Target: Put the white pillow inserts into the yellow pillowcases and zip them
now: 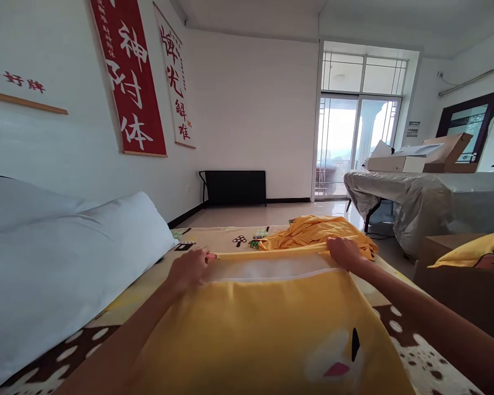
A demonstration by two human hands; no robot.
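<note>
A yellow pillowcase (263, 318) with a printed white, pink and black figure lies spread on the bed in front of me. At its far end the mouth is spread wide, and its pale inside shows between two edges. My left hand (189, 267) is closed on the left corner of that far edge. The right corner is gripped by my right hand (346, 253), fingers closed round the cloth. The far hem is stretched between both hands. Just beyond my right hand lies a crumpled heap of yellow cloth (325, 227).
White pillows (86, 258) lie along the left, by the wall. A patterned sheet (218, 237) covers the bed. On the right, a brown box (444, 280) carries a yellow cushion (481, 251). Behind it stands a plastic-covered table (428, 192) with open cartons (399, 163). A black folded panel (234, 187) leans at the back wall.
</note>
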